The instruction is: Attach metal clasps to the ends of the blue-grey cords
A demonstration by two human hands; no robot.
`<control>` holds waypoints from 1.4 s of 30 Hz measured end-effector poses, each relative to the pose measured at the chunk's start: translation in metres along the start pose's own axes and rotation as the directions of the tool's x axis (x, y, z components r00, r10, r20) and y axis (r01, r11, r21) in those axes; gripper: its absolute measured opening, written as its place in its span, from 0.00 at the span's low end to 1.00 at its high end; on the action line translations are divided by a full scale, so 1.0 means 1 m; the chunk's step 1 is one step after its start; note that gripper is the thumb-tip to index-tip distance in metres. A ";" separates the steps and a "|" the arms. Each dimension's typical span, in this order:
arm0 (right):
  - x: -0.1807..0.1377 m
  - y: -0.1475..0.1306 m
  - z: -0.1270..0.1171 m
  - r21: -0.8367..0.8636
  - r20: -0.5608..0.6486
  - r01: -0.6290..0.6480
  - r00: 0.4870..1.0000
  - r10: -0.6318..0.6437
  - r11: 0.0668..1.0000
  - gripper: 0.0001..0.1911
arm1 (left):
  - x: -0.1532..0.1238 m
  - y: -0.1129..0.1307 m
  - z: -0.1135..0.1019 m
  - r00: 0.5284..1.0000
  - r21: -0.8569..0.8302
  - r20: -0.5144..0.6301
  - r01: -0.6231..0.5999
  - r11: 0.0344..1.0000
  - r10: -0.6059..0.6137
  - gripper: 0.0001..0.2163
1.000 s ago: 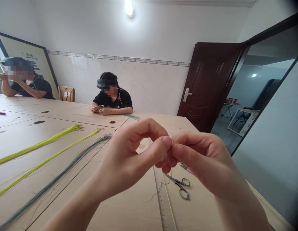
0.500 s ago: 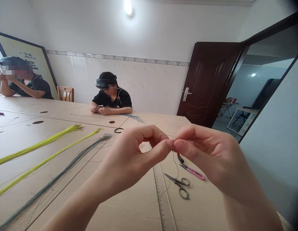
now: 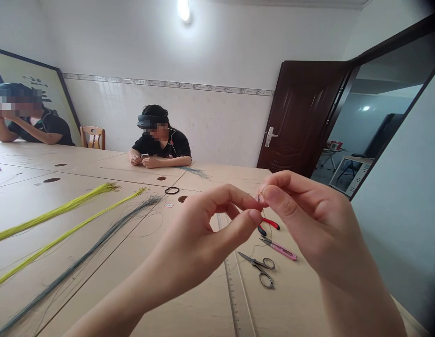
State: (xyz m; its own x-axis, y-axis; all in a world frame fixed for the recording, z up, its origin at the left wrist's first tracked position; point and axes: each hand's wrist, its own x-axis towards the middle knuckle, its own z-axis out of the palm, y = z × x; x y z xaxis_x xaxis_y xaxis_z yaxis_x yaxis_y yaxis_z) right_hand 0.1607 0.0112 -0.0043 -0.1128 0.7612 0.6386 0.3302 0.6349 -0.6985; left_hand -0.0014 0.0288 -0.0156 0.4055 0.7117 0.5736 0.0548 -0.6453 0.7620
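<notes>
My left hand (image 3: 203, 234) and my right hand (image 3: 308, 220) meet in front of me above the wooden table (image 3: 189, 313). Both pinch a thin dark thread (image 3: 262, 216) between thumb and forefinger, fingertips almost touching. The thread hangs down from the pinch toward the table. Below the hands lie small silver scissors (image 3: 260, 269), pink thread snips (image 3: 278, 248) and red-handled pliers (image 3: 269, 223). A clear ruler (image 3: 234, 295) runs along the table under my left hand.
Two yellow-green cord bundles (image 3: 55, 213) (image 3: 62, 238) and a grey-blue bundle (image 3: 84, 257) lie to the left. A black ring (image 3: 172, 190) sits farther back. Two other people sit at the far side. A dark door (image 3: 301, 117) stands open at right.
My hands have risen and shifted slightly right, the right hand lifting above the left. The pliers and pink snips have come into sight beneath them.
</notes>
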 end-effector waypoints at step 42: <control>0.000 0.000 0.005 0.278 0.082 -0.059 0.996 0.038 0.959 0.11 | -0.005 0.005 0.011 0.945 0.304 -0.206 -0.185 0.934 0.254 0.06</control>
State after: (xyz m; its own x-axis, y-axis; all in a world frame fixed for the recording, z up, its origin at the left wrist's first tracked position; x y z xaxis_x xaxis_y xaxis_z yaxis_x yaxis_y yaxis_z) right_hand 0.1560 0.0120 -0.0064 -0.1765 0.7928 0.5833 0.0625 0.6005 -0.7972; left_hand 0.0072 0.0191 -0.0177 0.2092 0.5661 0.7974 0.2541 -0.8189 0.5147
